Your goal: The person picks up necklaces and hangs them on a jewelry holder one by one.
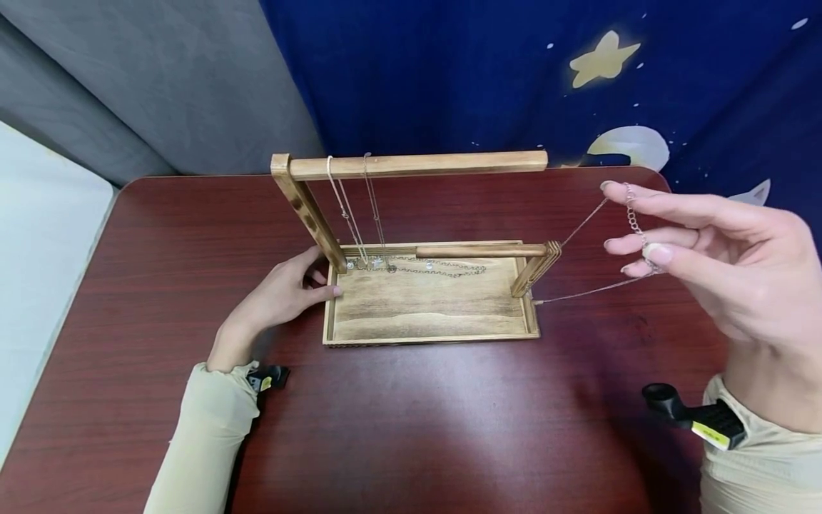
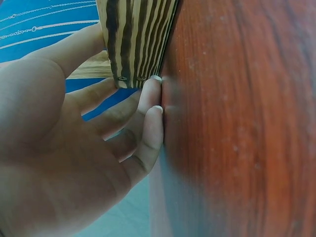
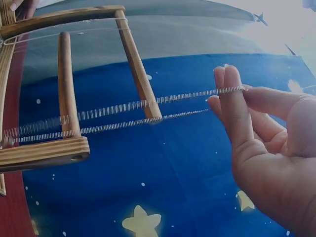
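Note:
A wooden jewelry stand [image 1: 430,328] has a shallow tray base and two horizontal bars at different heights. At its left end my left hand [image 1: 282,287] grips the tray, thumb over the rim; the left wrist view shows the fingers at the striped wooden end [image 2: 138,44]. Off the stand's right side, my right hand [image 1: 738,257] pinches a thin silver necklace [image 1: 632,207] between thumb and fingers. Two strands stretch from it toward the short post and the tray's right edge. Whether they touch the wood I cannot tell.
Two necklaces [image 1: 349,214] hang from the upper bar [image 1: 417,166] near its left end. More chain with small pendants [image 1: 429,266] lies along the tray's back. The stand rests on a reddish-brown table [image 1: 411,428]; a blue curtain [image 1: 437,71] hangs behind.

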`<move>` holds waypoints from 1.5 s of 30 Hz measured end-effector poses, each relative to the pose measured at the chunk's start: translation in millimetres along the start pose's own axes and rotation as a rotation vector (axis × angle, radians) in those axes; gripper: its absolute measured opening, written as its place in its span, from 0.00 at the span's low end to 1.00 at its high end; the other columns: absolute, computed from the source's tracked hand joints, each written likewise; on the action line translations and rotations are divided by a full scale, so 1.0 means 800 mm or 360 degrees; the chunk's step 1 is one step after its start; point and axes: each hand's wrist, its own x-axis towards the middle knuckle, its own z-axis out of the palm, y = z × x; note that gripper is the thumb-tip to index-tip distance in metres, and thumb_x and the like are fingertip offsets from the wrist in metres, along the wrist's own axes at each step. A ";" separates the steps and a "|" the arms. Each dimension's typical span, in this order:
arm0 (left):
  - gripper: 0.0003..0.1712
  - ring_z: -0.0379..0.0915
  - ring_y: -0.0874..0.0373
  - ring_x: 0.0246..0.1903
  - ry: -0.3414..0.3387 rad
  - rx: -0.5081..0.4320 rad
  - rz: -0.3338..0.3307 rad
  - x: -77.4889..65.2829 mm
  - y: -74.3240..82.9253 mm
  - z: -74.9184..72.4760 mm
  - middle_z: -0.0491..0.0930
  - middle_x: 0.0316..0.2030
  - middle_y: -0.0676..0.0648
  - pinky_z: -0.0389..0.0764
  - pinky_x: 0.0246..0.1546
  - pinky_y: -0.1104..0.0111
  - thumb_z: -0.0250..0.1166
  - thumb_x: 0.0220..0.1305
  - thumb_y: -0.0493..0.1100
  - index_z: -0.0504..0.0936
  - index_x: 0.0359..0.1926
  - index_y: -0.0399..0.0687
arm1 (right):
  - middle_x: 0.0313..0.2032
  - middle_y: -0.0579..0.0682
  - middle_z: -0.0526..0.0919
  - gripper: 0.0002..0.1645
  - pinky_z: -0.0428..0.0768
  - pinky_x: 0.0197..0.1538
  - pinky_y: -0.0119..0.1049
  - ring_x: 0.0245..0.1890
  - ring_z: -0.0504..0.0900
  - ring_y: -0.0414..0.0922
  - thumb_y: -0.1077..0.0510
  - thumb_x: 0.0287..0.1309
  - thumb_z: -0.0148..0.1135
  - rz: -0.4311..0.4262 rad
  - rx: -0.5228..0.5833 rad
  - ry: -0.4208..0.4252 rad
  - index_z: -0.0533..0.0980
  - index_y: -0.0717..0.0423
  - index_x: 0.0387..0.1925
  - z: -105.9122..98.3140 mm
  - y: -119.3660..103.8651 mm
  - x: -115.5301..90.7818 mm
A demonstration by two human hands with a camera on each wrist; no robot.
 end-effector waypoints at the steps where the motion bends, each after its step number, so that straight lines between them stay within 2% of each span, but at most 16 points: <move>1: 0.40 0.76 0.53 0.42 -0.0001 -0.0002 -0.0001 0.000 0.000 0.000 0.80 0.41 0.44 0.74 0.40 0.59 0.69 0.65 0.52 0.62 0.72 0.50 | 0.59 0.87 0.61 0.25 0.83 0.43 0.50 0.46 0.82 0.69 0.90 0.52 0.47 0.0007 -0.0012 0.0046 0.59 0.95 0.54 -0.001 -0.001 0.000; 8: 0.39 0.76 0.53 0.42 0.0009 0.0003 0.0008 -0.002 0.000 -0.002 0.81 0.41 0.44 0.74 0.39 0.60 0.69 0.65 0.52 0.64 0.71 0.49 | 0.56 0.82 0.69 0.23 0.83 0.43 0.46 0.44 0.84 0.65 0.90 0.54 0.44 0.0066 -0.0101 0.0282 0.62 0.93 0.54 0.002 -0.006 0.009; 12: 0.39 0.76 0.53 0.42 0.0011 -0.0005 0.0011 -0.003 0.001 -0.002 0.81 0.41 0.44 0.74 0.39 0.60 0.69 0.65 0.51 0.63 0.72 0.50 | 0.56 0.80 0.71 0.24 0.83 0.43 0.45 0.44 0.85 0.63 0.90 0.55 0.43 0.0116 -0.0125 0.0367 0.63 0.92 0.55 0.002 -0.007 0.015; 20: 0.39 0.76 0.53 0.42 0.0003 -0.0016 -0.0003 -0.003 0.000 -0.002 0.81 0.41 0.43 0.74 0.40 0.59 0.69 0.65 0.51 0.63 0.72 0.51 | 0.56 0.77 0.73 0.23 0.82 0.46 0.43 0.47 0.84 0.61 0.88 0.59 0.44 0.0226 -0.0171 0.0394 0.64 0.89 0.57 0.002 -0.005 0.033; 27: 0.40 0.77 0.53 0.43 0.0004 -0.0019 0.0003 -0.003 -0.001 -0.002 0.81 0.42 0.43 0.74 0.39 0.60 0.69 0.65 0.51 0.62 0.73 0.50 | 0.54 0.77 0.75 0.22 0.82 0.46 0.42 0.46 0.85 0.60 0.87 0.59 0.46 0.0240 -0.0160 0.0416 0.65 0.89 0.56 0.005 0.000 0.048; 36: 0.39 0.77 0.53 0.43 0.0008 -0.0011 0.0015 -0.001 -0.003 0.000 0.81 0.43 0.43 0.75 0.39 0.59 0.69 0.65 0.51 0.64 0.72 0.50 | 0.56 0.78 0.73 0.24 0.82 0.48 0.42 0.47 0.84 0.61 0.88 0.57 0.47 0.0236 -0.0188 0.0366 0.66 0.88 0.57 0.010 0.003 0.066; 45: 0.38 0.76 0.53 0.43 0.0006 -0.0007 0.0008 0.000 -0.002 0.000 0.81 0.42 0.43 0.74 0.40 0.59 0.69 0.65 0.51 0.64 0.71 0.51 | 0.58 0.72 0.75 0.25 0.81 0.47 0.48 0.50 0.83 0.59 0.85 0.57 0.52 0.0327 -0.0328 0.0296 0.68 0.83 0.58 0.019 0.008 0.088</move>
